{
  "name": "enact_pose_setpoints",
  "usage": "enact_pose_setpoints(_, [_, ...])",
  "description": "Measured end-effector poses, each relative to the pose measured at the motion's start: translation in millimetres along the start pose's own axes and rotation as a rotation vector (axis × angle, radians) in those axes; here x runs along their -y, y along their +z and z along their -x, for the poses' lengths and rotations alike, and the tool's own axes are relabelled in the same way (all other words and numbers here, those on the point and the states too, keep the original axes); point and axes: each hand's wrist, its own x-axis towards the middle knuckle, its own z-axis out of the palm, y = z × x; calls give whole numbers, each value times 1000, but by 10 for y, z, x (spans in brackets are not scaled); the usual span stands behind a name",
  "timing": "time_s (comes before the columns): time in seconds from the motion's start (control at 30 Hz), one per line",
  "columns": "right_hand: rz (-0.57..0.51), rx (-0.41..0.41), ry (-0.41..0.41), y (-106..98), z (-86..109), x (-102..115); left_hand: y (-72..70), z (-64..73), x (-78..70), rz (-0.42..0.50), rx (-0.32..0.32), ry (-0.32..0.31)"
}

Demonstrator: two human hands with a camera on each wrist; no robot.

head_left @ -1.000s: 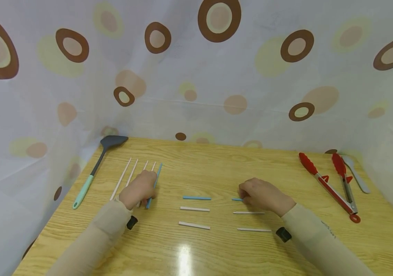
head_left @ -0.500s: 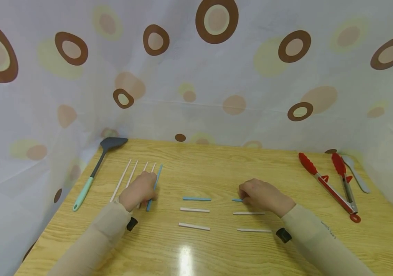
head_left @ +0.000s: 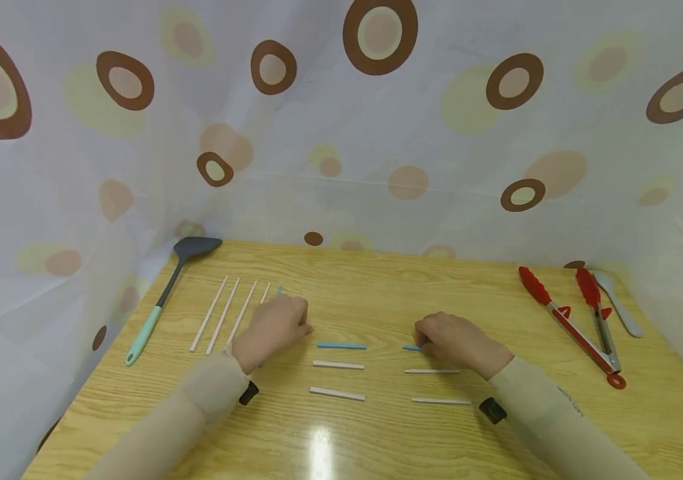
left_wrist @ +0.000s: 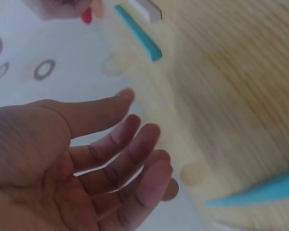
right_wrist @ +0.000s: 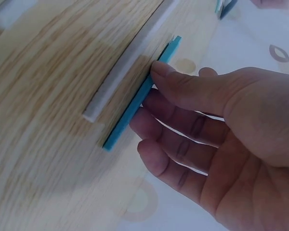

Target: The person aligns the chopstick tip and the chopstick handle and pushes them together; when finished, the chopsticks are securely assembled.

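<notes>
My right hand (head_left: 460, 341) pinches a thin blue stick (right_wrist: 119, 131) between thumb and fingers, low over the wooden table. Beside it lie two thin white sticks (head_left: 432, 371). The left hand (head_left: 273, 328) holds nothing; its fingers are loosely bent in the left wrist view, with a gap to the thumb. Beneath it, partly covered, is a long blue stick (head_left: 279, 289), beside several long white sticks (head_left: 223, 316). Between the hands lie a short blue stick (head_left: 342, 345) and two short white sticks (head_left: 338, 365).
A dark spatula (head_left: 181, 267) with a mint handle lies at the table's left side. Red-tipped tongs (head_left: 581, 333) and a pale grey utensil (head_left: 617, 303) lie at the right. A patterned white curtain (head_left: 341, 120) hangs behind the table (head_left: 389, 440).
My left hand has come off the long blue stick and moved right, toward the short sticks. The right hand stays where it was on its blue stick.
</notes>
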Motion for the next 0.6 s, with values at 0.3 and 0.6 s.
enact_pose_setpoints(0.3, [39, -29, -18, -22, 25, 1, 201, -171, -240, 65, 58, 205])
enact_pose_setpoints(0.6, [141, -124, -117, -48, 60, 30, 302, -238, -355, 5, 82, 266])
